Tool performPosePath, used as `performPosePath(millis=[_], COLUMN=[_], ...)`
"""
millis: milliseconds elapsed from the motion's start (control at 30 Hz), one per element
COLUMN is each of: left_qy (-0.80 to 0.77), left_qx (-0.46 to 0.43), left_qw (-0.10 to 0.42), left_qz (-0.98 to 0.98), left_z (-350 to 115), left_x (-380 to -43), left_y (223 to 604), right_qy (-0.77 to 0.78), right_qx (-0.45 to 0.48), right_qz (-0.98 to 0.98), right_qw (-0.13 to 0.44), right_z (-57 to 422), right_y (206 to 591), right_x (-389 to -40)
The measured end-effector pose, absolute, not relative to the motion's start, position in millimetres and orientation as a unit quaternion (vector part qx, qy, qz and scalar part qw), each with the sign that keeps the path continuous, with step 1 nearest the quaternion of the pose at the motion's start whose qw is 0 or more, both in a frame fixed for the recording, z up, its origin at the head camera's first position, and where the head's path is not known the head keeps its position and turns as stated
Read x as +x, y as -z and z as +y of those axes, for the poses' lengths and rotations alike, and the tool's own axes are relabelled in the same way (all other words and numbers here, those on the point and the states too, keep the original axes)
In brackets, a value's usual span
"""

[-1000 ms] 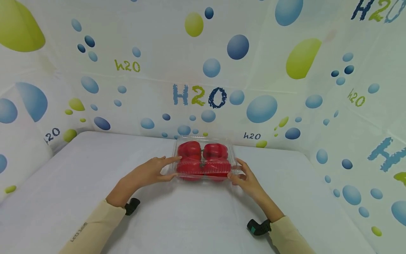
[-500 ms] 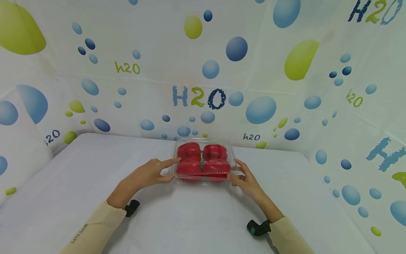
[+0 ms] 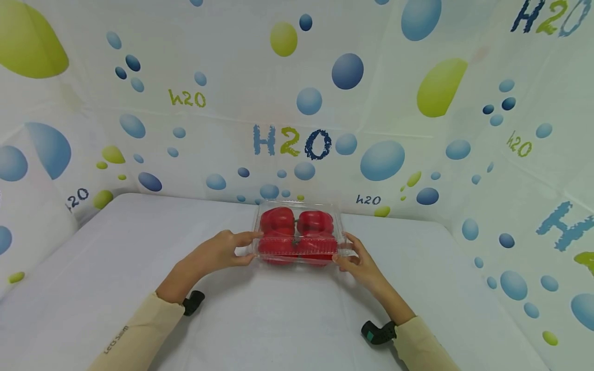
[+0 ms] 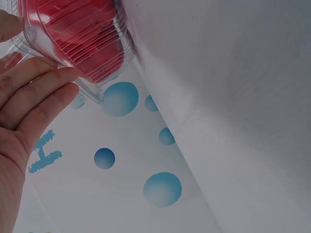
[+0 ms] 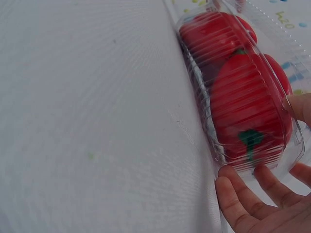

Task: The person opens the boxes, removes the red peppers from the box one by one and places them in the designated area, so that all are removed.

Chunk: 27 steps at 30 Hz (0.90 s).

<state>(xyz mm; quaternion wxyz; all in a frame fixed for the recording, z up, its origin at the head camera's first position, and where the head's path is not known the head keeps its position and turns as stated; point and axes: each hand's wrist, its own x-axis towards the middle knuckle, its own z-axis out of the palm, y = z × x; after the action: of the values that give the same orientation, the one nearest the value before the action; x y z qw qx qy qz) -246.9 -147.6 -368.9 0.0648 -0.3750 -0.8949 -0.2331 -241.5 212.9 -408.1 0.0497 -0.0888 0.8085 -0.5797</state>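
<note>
Where the table [image 3: 278, 319] nears its far edge, I hold a box [image 3: 299, 204] of red peppers [image 3: 278, 219]

Because the plastic is clear, I see four glossy peppers inside, two behind and two in front, and a green stem [image 5: 250, 141] shows through the wall near my right hand [image 3: 366, 265]. The box sits on the white table, just before the bubble-patterned cloth [image 3: 223, 129], its ridged band facing me.

My arms reach forward and inward, sleeves [image 3: 139, 335] at the bottom of the head view. My left hand [image 3: 218, 251] holds the left edge, thumb nearer me and forefinger farther off, a narrow gap between them. My right hand holds the opposite end, thumb on the edge and bent fingers against the lower side.

Against a second ago, my left forefinger's tip has drawn back slightly toward the edge; the box and my right hand keep their places.
</note>
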Motion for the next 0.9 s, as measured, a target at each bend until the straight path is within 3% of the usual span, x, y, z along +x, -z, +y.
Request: performPosePath(millis=[433, 733, 900], left_qy=[0.216, 0.176, 0.162], left_qx=[-0.402, -0.430, -0.434], left_qw=[0.112, 0.192, 0.206], left_qz=[-0.883, -0.864, -0.862], left_z=[-143.9, -143.3, -142.7], left_x=[-246.6, -248.1, -248.0], left_y=[367.2, 373.3, 372.7], right_qy=[0.580, 0.581, 0.576], right_qx=[-0.096, -0.092, -0.094], right_qz=[0.807, 0.807, 0.811], right_qw=[0.050, 0.048, 0.049], right_z=[215.7, 214.6, 214.5], right_y=[410.2, 411.5, 410.7], right_x=[-243.0, -243.4, -243.3])
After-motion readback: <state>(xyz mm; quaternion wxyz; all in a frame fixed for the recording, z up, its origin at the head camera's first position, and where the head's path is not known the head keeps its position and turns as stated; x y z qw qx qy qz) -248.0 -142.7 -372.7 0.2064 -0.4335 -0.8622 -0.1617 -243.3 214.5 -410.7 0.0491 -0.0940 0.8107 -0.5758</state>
